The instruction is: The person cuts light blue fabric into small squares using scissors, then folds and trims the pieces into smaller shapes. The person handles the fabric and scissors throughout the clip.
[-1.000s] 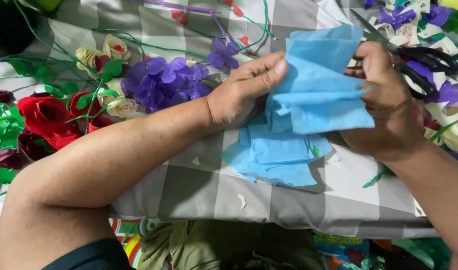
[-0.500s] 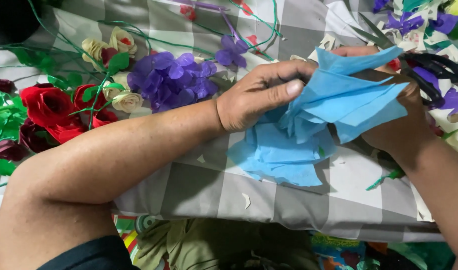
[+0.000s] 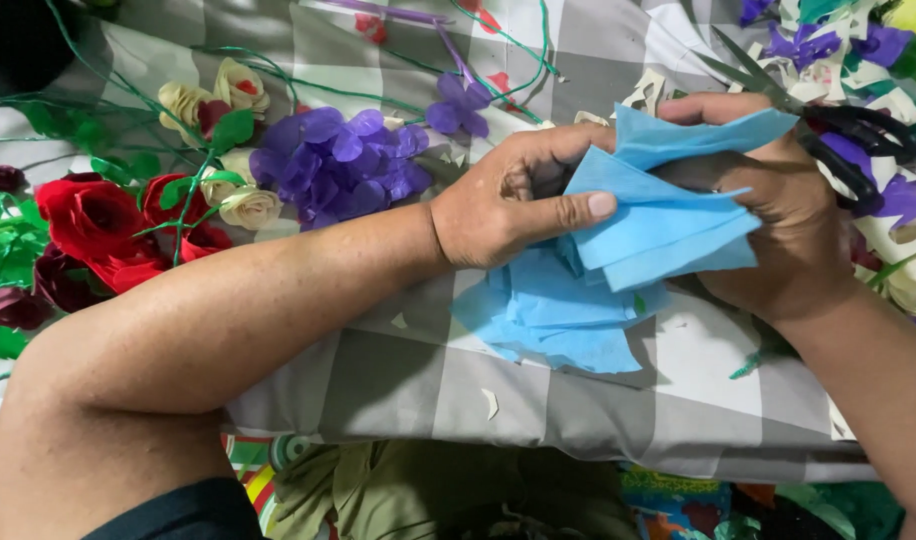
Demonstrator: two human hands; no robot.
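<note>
Blue paper sheets (image 3: 668,225) folded between both grips, above the counter's (image 3: 398,370) near edge | left hand (image 3: 508,205) pinches the fold flat | right hand (image 3: 788,230) supports them, also holding black scissors (image 3: 848,135) | loose blue pieces (image 3: 548,320) below.

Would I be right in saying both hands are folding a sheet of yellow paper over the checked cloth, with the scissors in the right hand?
Not quite: the paper is blue, as the head view shows. The rest holds.

Red roses (image 3: 98,225), purple paper flowers (image 3: 343,155), cream roses (image 3: 213,95), checked cloth (image 3: 398,375)
</note>
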